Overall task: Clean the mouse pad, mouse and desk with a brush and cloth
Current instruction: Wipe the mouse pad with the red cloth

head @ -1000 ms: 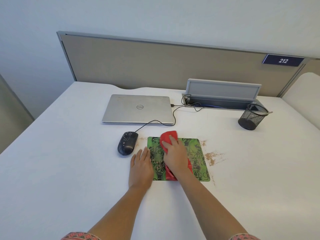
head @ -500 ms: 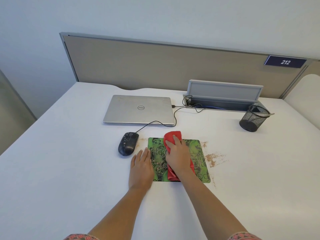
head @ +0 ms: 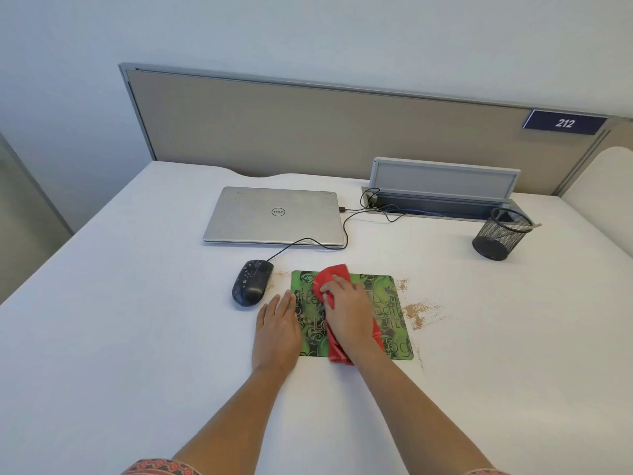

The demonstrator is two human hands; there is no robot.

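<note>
White desk (head: 137, 337), seen from above and in front. A beige partition (head: 308, 132) stands along its far edge.

Left of centre, far side: a closed silver laptop (head: 274, 217) lies flat. Near of its left half sits a black mouse (head: 251, 286), on the desk just left of the mouse pad and not touching it. Light specks mark its top, and brown grit lies between it and the pad.

Left hand (head: 276, 332): flat on the desk, palm down, fingers straight and together, holding nothing. Its fingertips reach the left edge of the mouse pad (head: 390, 303). The pad, green with dark print, lies flat at centre, near of the laptop.

Red cloth (head: 332, 274): on the left half of the pad, bunched towards the far edge and trailing under the palm to the near edge, where it slightly overhangs onto the desk.

Right hand (head: 349, 315): on top of the cloth, fingers bent round the bunched part, gripping it and pressing it to the pad.

Right of the pad: brown crumbs (head: 416, 311) are scattered on the desk, some close against the pad's right edge.

Far right: a grey cable box (head: 442, 180) with its lid raised is set into the desk. A black mesh cup (head: 500, 234) stands just near of its right end. A blue plate (head: 564, 123) reading 212 is fixed to the partition.
</note>
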